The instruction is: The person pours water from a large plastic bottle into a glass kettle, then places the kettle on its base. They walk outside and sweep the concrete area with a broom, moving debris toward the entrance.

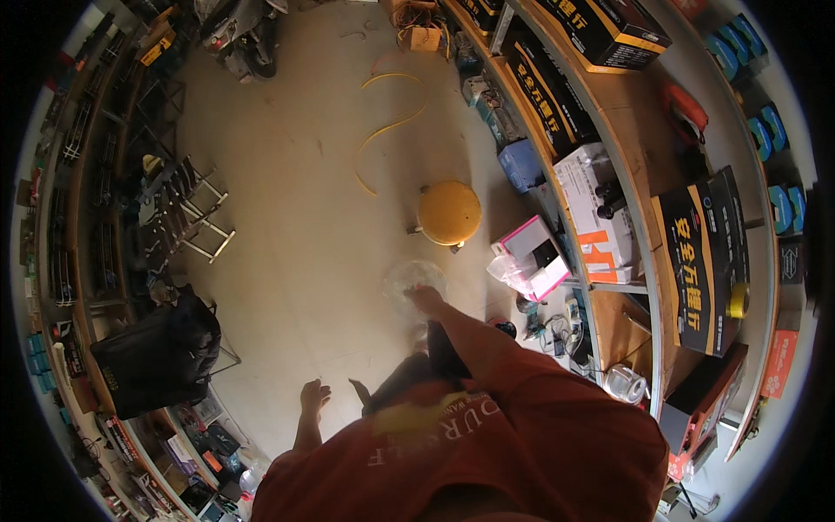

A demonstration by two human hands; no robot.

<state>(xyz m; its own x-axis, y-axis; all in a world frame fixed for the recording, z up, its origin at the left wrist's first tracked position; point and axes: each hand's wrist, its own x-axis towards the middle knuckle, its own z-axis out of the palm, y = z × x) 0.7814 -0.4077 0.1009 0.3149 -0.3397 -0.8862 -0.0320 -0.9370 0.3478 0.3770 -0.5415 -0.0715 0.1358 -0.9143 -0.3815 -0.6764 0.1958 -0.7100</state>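
My right hand (424, 301) reaches forward at the middle, its fingers closed on a clear, rounded plastic thing (416, 277). Whether that is a bag or a tub I cannot tell; the floor shows through it, and a bit of red is at my fingertips. Just beyond it stands a round yellow stool (450, 213). My left hand (315, 397) hangs low at my left side with nothing in it, its fingers loosely apart.
Shelves with black-and-yellow boxes (696, 261) run along the right. A white box with pink edges (532, 257) leans at their foot. Folding stools (187, 209) and a black bag (158, 352) are on the left. A yellow strap (391, 126) lies on the floor ahead, a motorbike (243, 39) beyond.
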